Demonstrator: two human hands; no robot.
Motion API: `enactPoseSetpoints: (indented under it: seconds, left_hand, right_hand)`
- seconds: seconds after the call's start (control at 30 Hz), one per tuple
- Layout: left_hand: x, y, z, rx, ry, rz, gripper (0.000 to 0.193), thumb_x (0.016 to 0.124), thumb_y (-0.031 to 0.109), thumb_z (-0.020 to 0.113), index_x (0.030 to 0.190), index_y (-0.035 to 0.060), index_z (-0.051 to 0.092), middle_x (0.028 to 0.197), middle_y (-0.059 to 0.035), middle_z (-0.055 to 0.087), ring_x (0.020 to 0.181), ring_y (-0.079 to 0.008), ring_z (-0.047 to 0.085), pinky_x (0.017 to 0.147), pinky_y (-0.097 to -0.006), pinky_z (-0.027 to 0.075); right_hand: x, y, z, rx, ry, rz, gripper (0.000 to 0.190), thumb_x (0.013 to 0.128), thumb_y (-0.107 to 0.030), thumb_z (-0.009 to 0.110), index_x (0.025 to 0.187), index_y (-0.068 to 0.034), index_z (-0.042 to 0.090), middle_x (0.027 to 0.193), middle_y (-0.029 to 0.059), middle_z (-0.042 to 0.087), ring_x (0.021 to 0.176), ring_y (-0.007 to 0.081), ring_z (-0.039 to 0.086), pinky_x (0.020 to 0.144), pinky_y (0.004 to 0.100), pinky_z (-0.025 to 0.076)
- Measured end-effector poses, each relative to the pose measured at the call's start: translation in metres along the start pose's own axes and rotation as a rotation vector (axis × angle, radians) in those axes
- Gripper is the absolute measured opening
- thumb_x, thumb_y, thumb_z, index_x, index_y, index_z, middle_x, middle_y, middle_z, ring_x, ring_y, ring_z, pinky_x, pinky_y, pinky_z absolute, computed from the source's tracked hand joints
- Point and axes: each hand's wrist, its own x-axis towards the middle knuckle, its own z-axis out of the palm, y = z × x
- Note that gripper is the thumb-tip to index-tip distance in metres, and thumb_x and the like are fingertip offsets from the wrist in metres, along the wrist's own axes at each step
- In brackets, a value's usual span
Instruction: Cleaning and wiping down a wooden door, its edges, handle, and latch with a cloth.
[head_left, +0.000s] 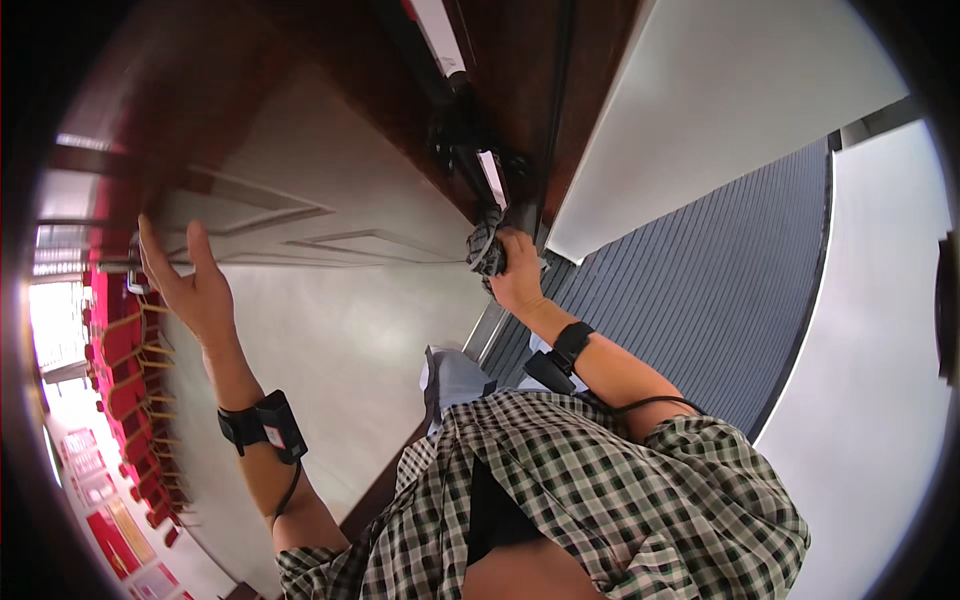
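Note:
A dark brown wooden door (375, 127) with raised panels stands before me. My right hand (519, 276) grips a bunched dark patterned cloth (486, 251) at the door's edge, low beside the frame. Above the cloth, black door hardware (472, 131), perhaps a handle, sits by the narrow bright gap between door and frame. On the left my left hand (196, 296) is raised with fingers apart, holding nothing. Its fingertips are near the door's face; I cannot tell whether they touch it.
A metal threshold strip (487, 330) divides the pale smooth floor (352, 315) from a ribbed grey mat (690, 255). White walls (750, 90) border the mat. Chairs with wooden frames (154, 375) line the far left beside a bright window (56, 322).

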Motion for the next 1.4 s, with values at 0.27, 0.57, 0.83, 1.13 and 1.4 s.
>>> enactPoseSetpoints:
  seconds: [0.27,0.57,0.83,1.13,1.4]
  left_hand:
    - [-0.017,-0.066,-0.021,0.098,0.159,0.133,0.033,0.082,0.020,0.052,0.105,-0.0046,0.050,0.104,-0.0183,0.051,0.091,-0.0258,0.051,0.080,-0.0352,0.040]
    - [-0.075,-0.168,0.000,0.039,0.080,-0.138,0.037,0.077,0.020,0.037,0.102,-0.0013,0.056,0.106,-0.0183,0.053,0.098,-0.0300,0.050,0.085,-0.0363,0.039]
    - [-0.172,-0.213,-0.044,0.392,0.032,-0.652,0.045,0.072,0.020,0.051,0.104,-0.0111,0.043,0.097,-0.0233,0.052,0.093,-0.0328,0.051,0.077,-0.0383,0.045]
    - [-0.173,-0.231,-0.063,-0.043,-0.161,-0.871,0.044,0.072,0.019,0.051,0.104,-0.0103,0.043,0.096,-0.0227,0.052,0.091,-0.0319,0.051,0.076,-0.0374,0.045]
    - [-0.163,-0.262,-0.083,-0.226,-0.273,-1.026,0.044,0.072,0.019,0.050,0.105,-0.0096,0.042,0.095,-0.0221,0.052,0.090,-0.0311,0.051,0.075,-0.0366,0.045]
  right_hand:
    - [-0.065,0.054,-0.014,0.154,0.508,0.196,0.032,0.064,-0.003,0.057,0.094,-0.004,0.049,0.090,0.0164,0.050,0.088,0.0330,0.048,0.076,0.0335,0.039]
    - [-0.158,0.161,-0.031,0.004,0.721,0.714,0.046,0.053,0.002,0.059,0.098,-0.005,0.048,0.092,0.0133,0.050,0.090,0.0333,0.045,0.079,0.0374,0.037]
    - [-0.048,0.028,-0.061,-0.024,0.639,0.345,0.063,0.051,0.006,0.061,0.110,-0.006,0.044,0.111,0.0120,0.043,0.099,0.0332,0.038,0.088,0.0358,0.030]
    - [-0.073,0.105,-0.031,-0.123,0.753,0.593,0.057,0.050,0.008,0.056,0.104,-0.008,0.051,0.111,0.0100,0.044,0.097,0.0317,0.040,0.085,0.0361,0.033]
    - [-0.034,-0.003,-0.026,0.146,0.806,0.504,0.055,0.048,0.009,0.053,0.101,-0.007,0.053,0.106,0.0115,0.044,0.097,0.0312,0.039,0.084,0.0343,0.033]
